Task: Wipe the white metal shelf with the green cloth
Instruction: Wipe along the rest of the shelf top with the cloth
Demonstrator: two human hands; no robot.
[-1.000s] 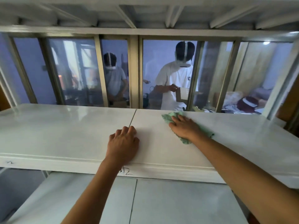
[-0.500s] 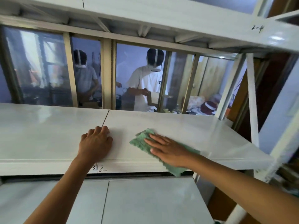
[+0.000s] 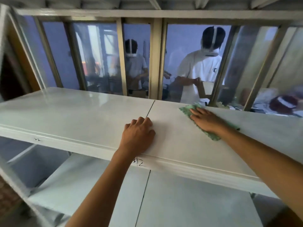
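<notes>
The white metal shelf (image 3: 73,115) runs across the view at chest height, with a seam down its middle. A green cloth (image 3: 186,110) lies flat on the right panel, close to the back edge. My right hand (image 3: 206,119) presses on the cloth with straight fingers and covers most of it. My left hand (image 3: 138,136) rests on the shelf near the front edge, just right of the seam, with its fingers curled under and nothing in them.
A lower white shelf (image 3: 180,202) lies below, and another shelf's underside (image 3: 147,4) is overhead. Behind the shelf is a glass window wall (image 3: 98,59); two people (image 3: 201,69) stand beyond it. A white upright post (image 3: 9,174) is at the left.
My right hand has pushed the green cloth from near the front edge toward the back of the right panel. My left hand has stayed by the seam. The camera has swung left.
</notes>
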